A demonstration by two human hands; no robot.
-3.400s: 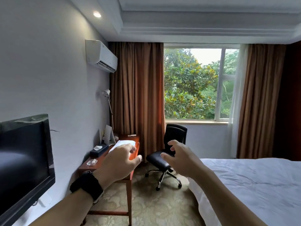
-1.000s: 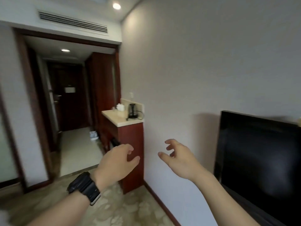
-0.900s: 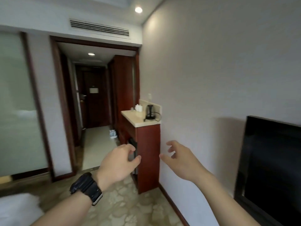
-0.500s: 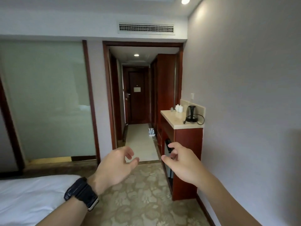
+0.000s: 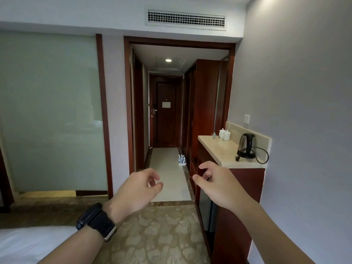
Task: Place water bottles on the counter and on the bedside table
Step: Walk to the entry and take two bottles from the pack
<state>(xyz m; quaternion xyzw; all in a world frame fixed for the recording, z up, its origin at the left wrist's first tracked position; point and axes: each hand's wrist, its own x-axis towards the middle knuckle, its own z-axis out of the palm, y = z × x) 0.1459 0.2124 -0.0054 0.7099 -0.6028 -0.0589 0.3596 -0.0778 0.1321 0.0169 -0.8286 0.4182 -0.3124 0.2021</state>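
Note:
A pack of several small water bottles [image 5: 182, 160] stands on the pale hallway floor, far ahead by the wardrobe. The beige counter [image 5: 217, 148] on a red-brown cabinet runs along the right wall. My left hand [image 5: 136, 193], with a black watch on its wrist, and my right hand [image 5: 219, 184] are raised in front of me, fingers loosely curled and apart, holding nothing. Both hands are well short of the bottles. No bedside table is in view.
A black-and-steel kettle [image 5: 246, 145] with its cord and two white cups [image 5: 224, 134] sit on the counter. A white bed corner [image 5: 28, 242] is at the lower left. A frosted glass wall [image 5: 49, 111] is left of the doorway; a dark door [image 5: 166, 119] closes the hallway.
My view has swung from the window and desk round to the hallway, and the counter has come nearer. Both hands stay raised and empty.

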